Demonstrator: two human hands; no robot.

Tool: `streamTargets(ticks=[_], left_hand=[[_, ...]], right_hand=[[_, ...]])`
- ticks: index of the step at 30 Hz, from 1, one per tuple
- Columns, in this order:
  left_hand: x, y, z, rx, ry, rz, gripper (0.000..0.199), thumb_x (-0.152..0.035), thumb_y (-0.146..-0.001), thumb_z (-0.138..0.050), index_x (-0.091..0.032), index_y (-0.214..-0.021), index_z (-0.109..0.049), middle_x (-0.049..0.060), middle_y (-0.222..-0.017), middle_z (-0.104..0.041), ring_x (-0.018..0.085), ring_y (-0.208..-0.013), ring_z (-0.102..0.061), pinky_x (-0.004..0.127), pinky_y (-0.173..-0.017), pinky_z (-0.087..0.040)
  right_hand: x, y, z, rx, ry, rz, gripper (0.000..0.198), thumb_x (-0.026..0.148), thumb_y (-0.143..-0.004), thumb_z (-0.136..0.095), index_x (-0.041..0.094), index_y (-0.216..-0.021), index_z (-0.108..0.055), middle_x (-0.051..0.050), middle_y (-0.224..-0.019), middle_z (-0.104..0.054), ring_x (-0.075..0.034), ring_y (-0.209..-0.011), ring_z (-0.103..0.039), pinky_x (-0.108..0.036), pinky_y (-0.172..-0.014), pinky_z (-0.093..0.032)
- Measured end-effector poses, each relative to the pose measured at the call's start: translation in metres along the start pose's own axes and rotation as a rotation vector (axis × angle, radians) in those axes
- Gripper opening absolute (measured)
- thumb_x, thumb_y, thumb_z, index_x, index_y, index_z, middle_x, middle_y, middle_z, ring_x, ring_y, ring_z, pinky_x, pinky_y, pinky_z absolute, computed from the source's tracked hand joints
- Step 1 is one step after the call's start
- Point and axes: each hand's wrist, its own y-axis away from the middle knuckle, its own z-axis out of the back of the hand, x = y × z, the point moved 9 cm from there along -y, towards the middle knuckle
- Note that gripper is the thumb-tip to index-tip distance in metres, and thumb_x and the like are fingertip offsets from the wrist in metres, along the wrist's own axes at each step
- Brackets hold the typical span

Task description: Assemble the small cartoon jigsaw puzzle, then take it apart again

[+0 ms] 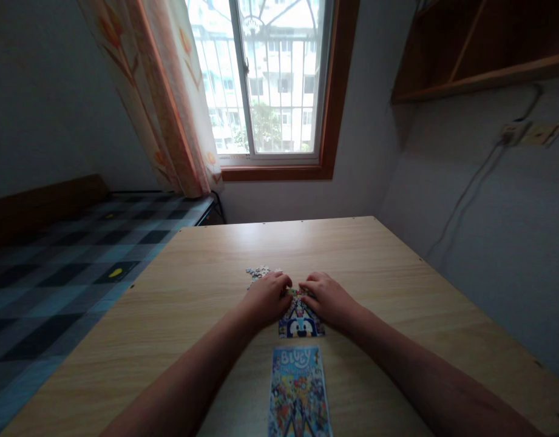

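Where our forearms reach over the pale wood-grain table [215, 258], both bare hands meet around a small, partly built picture jigsaw [301, 328], its near part showing a blue-and-white cartoon dog face. Our left hand [269, 296] rests at its left edge with fingers half curled; we cannot tell whether a piece sits between thumb and fingertips. Our right hand [327, 295] lies at its right side, fingers loosely bent and thumb a little apart from them, and we cannot tell whether it grips anything either. Just beyond our left hand, and partly hidden by it, a loose heap of small whitish and blue jigsaw pieces [260, 271] lies straight on the tabletop. Nearer to us than the jigsaw, and apart from it, lies a colourful rectangular printed sheet [300, 391] with pale lettering across its top. Up on the right wall we see an open-fronted brown wooden cabinet [484, 77], split by an upright divider; its compartments are too dark for us to make out what they hold.
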Motion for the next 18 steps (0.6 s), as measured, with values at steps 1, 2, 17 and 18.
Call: streamTargets(ticks=[1,2,17,18], left_hand=[[0.002,0.0,-0.001,-0.004,0.026,0.002,0.016,-0.02,-0.08,-0.061,-0.021,-0.095,-0.067,0.006,-0.096,-0.069,0.023,-0.091,-0.063,0.033,-0.078,-0.047],[0.004,0.0,-0.001,-0.01,0.051,0.004,0.017,-0.019,-0.079,-0.061,-0.021,-0.095,-0.067,0.005,-0.094,-0.068,0.022,-0.09,-0.062,0.032,-0.077,-0.047],[0.026,-0.003,-0.006,-0.075,0.357,0.056,0.012,-0.02,-0.081,-0.061,-0.02,-0.082,-0.072,0.001,-0.076,-0.07,0.015,-0.069,-0.058,0.026,-0.064,-0.041],[0.027,-0.003,-0.006,-0.079,0.374,0.057,0.011,-0.021,-0.081,-0.061,-0.02,-0.081,-0.072,0.0,-0.075,-0.07,0.015,-0.068,-0.058,0.026,-0.064,-0.041]], right_hand=[[0.002,0.0,0.0,0.005,0.001,0.007,0.017,0.022,-0.091,-0.067,0.019,-0.106,-0.075,-0.008,-0.103,-0.066,-0.02,-0.104,-0.057,-0.029,-0.094,-0.042],[0.003,0.001,0.0,0.006,0.0,0.011,0.015,0.022,-0.092,-0.067,0.019,-0.103,-0.076,-0.008,-0.102,-0.065,-0.02,-0.104,-0.057,-0.029,-0.094,-0.042],[-0.002,-0.003,0.0,-0.074,-0.028,-0.016,0.012,0.023,-0.093,-0.067,0.022,-0.097,-0.078,-0.006,-0.095,-0.068,-0.018,-0.096,-0.061,-0.028,-0.086,-0.044],[-0.002,-0.004,0.0,-0.078,-0.026,-0.017,0.012,0.024,-0.093,-0.066,0.022,-0.095,-0.078,-0.006,-0.094,-0.068,-0.018,-0.095,-0.061,-0.028,-0.085,-0.044]])
